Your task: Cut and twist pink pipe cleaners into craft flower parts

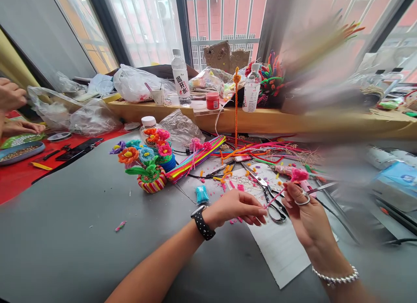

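Note:
My left hand (239,206), with a dotted black watch strap (204,225) at the wrist, pinches the lower end of a thin pink pipe cleaner stem (276,197). At the stem's other end is a fluffy pink pipe cleaner flower (299,175), pinched just below its head by my right hand (304,209). Small silver scissors (321,188) also sit in my right hand, a finger through one loop and the blades pointing right. Beneath both hands lie a white paper sheet (276,251) and large black-handled scissors (265,186), partly hidden by my fingers.
Left of my hands stands a striped pot (152,180) of colourful pipe cleaner flowers. Pink and orange scraps surround a small blue packet (202,194). Bundled pipe cleaners (195,159) lie behind. Bottles (181,79) line the wooden ledge (146,113). Another person's hands (13,97) appear far left. The right side is blurred.

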`<state>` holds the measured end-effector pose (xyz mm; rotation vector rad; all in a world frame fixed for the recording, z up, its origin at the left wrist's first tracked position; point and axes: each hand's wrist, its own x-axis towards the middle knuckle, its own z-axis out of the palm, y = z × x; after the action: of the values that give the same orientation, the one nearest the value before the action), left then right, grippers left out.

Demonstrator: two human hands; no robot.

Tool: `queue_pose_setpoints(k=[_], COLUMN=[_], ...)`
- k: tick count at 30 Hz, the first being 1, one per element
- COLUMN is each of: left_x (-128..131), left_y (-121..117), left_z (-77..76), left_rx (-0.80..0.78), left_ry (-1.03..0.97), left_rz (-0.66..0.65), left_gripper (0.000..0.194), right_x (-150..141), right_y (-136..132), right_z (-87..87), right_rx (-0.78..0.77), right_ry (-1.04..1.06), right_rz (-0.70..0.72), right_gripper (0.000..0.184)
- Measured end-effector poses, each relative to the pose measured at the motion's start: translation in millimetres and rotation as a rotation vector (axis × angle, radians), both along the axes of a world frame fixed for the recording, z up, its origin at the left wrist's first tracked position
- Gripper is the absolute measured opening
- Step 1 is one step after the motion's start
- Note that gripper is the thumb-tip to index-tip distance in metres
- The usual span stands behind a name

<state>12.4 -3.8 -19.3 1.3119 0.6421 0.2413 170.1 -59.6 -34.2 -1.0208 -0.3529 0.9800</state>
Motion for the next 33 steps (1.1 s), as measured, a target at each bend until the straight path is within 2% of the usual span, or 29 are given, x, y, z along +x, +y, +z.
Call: queue_pose_setpoints(k=[6,8,12,15,17,20,25,28,33], left_x=[-8,-11,-9,-1,4,10,10,8,2], left_y=[14,19,19,9,1,-8,-10,-7,-4], left_z=[-6.6,-6.4,-2.9,-1.2,-1.9,-4.6,-7.1,-4.4,7.7], left_rx=[0.169,0.237,0.344,0.346,0.340,0.309,0.294,0.218,0.037], left_ry=[0.114,0.143,0.098,-0.011,-0.010,-0.031,-0.046,-0.086,-0.192], left_rz=[-0.113,-0.068,0.140,0.163,0.125,0.109,0.121,0.167,0.246], left_gripper=[0.026,0.028,0.031,0.030,0.031,0.021,0.016,0.016,0.020], right_x=[16,15,3,-6,-8,-7,-2,1,-2], right_y=[1,1,1,-1,-2,-3,-2,-2,-4], right_z=[6.6,4.7,-2.4,-5.9,-6.4,-6.4,-7.3,-6.8,-6.1], right_rx=[0.084,0.058,-0.051,-0.024,0.010,0.047,-0.019,-0.074,-0.040], right_ry=[0.067,0.040,-0.077,-0.164,-0.180,-0.181,-0.178,-0.192,-0.431], right_rz=[-0.091,-0.096,-0.029,0.021,0.005,-0.057,-0.054,0.026,0.341], right_gripper=[0.021,0.022,0.025,0.022,0.021,0.018,0.021,0.033,0.055])
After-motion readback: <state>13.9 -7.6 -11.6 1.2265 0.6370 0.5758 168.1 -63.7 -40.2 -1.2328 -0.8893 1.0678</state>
